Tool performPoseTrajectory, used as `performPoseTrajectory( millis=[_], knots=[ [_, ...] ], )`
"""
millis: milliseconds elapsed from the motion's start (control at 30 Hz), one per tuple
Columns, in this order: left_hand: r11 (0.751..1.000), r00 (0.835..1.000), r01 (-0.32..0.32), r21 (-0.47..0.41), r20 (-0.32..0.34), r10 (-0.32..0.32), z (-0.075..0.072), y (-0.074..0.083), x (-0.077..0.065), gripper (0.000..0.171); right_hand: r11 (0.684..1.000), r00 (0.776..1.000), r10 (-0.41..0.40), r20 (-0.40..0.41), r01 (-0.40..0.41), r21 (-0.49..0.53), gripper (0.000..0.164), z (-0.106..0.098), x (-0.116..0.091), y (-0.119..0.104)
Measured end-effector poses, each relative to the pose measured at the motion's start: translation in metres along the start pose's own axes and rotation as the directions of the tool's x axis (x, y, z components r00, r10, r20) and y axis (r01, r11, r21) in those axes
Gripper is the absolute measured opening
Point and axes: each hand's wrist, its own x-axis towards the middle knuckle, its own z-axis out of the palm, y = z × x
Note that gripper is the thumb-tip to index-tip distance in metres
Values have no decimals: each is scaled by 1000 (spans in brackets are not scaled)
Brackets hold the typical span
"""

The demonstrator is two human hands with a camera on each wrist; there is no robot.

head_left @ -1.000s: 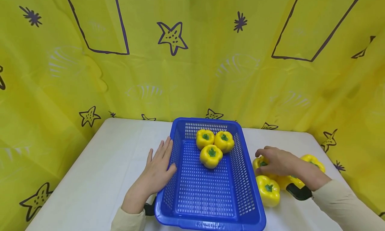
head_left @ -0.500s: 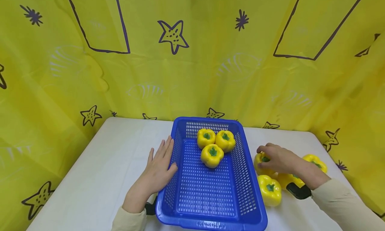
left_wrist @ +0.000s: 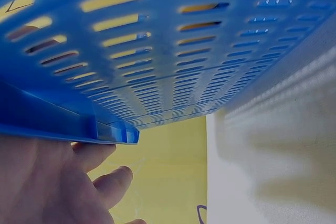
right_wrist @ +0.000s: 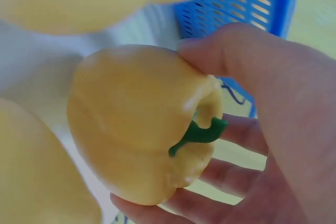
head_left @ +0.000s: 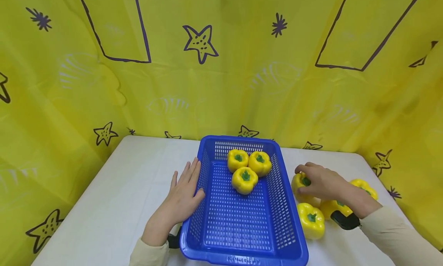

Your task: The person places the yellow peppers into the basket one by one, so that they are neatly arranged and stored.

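Note:
A yellow bell pepper with a green stem stands on the table just right of the blue plastic basket. My right hand grips this pepper from above, the thumb on one side and the fingers on the other in the right wrist view. My left hand rests with straight, spread fingers along the basket's left rim; the left wrist view shows its fingers beneath the rim's edge. Inside the basket, toward the back, sit three yellow peppers: one pepper, a second pepper and a third pepper in front.
More yellow peppers stand close to the right hand: a front pepper, a pepper partly under the wrist, and a pepper behind the forearm. A yellow patterned curtain hangs behind the white table.
The right hand's thumb and fingers have shifted slightly on the pepper, which stays by the basket. The left hand and the basket keep their places; the head view has moved a little.

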Motion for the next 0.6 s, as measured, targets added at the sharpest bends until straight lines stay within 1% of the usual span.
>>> performPoseTrajectory(
  millis=[167, 467, 600],
  knots=[
    [1000, 1000, -8, 19, -10, 8, -1, 1, 0, 77, 999, 998, -35, -56, 34, -15, 53, -11, -1, -2],
    [1000, 1000, -11, 20, -19, 12, 0, 0, -1, 77, 998, 993, -63, -98, 64, -2, 54, -25, -8, -7],
    [1000, 1000, -12, 17, -16, 12, 0, 1, -1, 78, 995, 986, -96, -140, 96, -3, 54, -31, -11, -10]
  ],
)
